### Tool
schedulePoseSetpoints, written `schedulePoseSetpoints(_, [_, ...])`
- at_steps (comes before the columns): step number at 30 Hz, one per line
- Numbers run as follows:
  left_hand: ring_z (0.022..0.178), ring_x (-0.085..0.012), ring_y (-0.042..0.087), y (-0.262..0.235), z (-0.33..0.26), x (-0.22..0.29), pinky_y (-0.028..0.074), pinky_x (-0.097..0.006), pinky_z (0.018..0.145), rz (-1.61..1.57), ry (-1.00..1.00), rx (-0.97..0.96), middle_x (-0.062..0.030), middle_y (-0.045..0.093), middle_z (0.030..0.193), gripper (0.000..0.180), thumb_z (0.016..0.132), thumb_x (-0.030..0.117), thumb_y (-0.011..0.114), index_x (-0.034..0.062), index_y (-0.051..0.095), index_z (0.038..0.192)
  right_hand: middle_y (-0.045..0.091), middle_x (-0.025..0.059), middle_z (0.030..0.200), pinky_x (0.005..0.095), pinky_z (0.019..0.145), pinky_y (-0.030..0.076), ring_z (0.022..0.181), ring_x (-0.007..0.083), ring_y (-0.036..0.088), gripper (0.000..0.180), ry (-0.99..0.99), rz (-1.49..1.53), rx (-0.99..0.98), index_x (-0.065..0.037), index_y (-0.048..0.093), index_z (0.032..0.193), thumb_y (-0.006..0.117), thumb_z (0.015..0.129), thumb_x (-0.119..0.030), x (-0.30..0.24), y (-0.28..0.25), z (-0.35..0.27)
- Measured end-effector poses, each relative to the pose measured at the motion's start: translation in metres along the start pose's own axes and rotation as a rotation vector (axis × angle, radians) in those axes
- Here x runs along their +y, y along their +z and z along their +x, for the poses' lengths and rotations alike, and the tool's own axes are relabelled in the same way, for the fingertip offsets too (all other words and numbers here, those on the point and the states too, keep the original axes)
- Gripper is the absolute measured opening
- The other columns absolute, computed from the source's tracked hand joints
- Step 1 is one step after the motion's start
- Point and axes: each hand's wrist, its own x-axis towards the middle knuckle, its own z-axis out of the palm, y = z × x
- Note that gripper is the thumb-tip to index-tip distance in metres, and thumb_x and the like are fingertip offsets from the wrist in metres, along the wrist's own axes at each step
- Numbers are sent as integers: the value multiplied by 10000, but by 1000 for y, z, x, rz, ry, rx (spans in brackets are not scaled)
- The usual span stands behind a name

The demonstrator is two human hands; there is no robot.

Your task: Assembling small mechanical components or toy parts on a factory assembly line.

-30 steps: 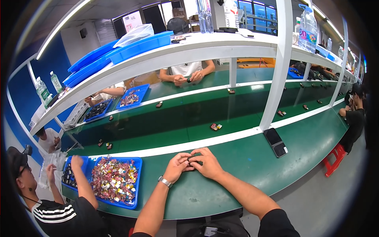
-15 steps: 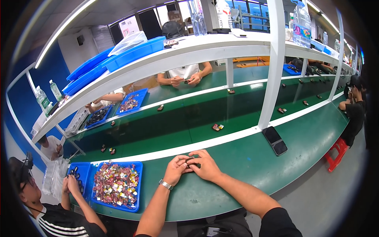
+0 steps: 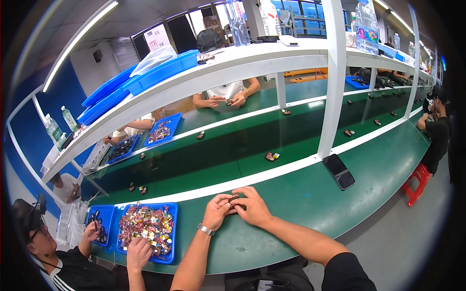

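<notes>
Over the green table, my left hand (image 3: 217,212) and my right hand (image 3: 254,208) meet, both closed around a small dark part (image 3: 234,201). Fingers of both hands cover most of it, so its exact kind does not show. To the left lies a blue tray (image 3: 173,233) heaped with small red, white and yellow wired components (image 3: 145,225). Beside that tray, a smaller blue tray (image 3: 112,218) has black parts in it. A co-worker's hand (image 3: 139,252) is at the near edge of the component heap, and their other hand (image 3: 91,231) is by the black parts.
A dark phone (image 3: 339,171) lies right of my hands, near a white post (image 3: 333,87). Beyond a white rail, a green belt (image 3: 218,167) carries scattered small assemblies (image 3: 272,156). The overhead shelf (image 3: 272,64) holds blue trays and bottles. A red stool (image 3: 416,186) stands right, by a seated person.
The co-worker's hands have parted, one moving right to the component tray. Small assemblies on the belt have shifted slightly right. My hands remain together on the dark part.
</notes>
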Motion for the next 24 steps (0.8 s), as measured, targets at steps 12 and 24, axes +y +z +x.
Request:
schedulePoseSetpoints(12, [1074,-251,636,4,-2,-1,567,-389,896,48,15,25,-183,605,1228,249,936,-1,549,-19,512,1181,615,66,1222,383,963,464,1197,289,503,193,39,116,-60,-81,731,918,675,745,-15,2,0,2])
schedulePoseSetpoints(24, [1064,-227,628,10,3,3,560,-386,920,12,-39,86,-157,615,1160,285,946,-31,491,-40,488,1231,624,57,993,352,760,519,950,253,605,156,-122,-91,49,-64,675,886,706,740,-18,-3,-5,13])
